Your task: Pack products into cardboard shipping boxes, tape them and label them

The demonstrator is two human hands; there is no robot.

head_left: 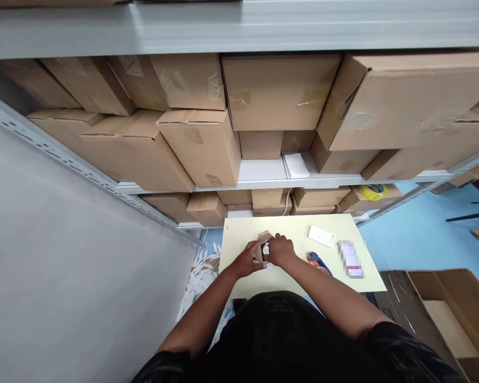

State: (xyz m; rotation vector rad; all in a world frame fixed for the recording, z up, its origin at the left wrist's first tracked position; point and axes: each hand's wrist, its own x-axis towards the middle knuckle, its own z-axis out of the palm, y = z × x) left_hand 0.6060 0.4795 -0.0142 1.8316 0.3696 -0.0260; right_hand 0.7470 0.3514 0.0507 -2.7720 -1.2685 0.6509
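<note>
Well, hands: from where I stand, the left hand (245, 261) grips a small open brown cardboard box (264, 235); the right hand (281, 250) is at its mouth, by a shiny silvery item (265, 249), its hold unclear.
Box: at the pale yellow rectangular worktop (291, 226), left of centre.
Risk: squeezing could buckle the walls; a loose hold might drop the item.
Room: left edge near; rightward gap before the flat white carton (320, 235).

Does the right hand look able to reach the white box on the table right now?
Probably yes: the white box lies uncovered on the tabletop, to the right of the right hand, though that hand is busy at the small open cardboard box.
</note>
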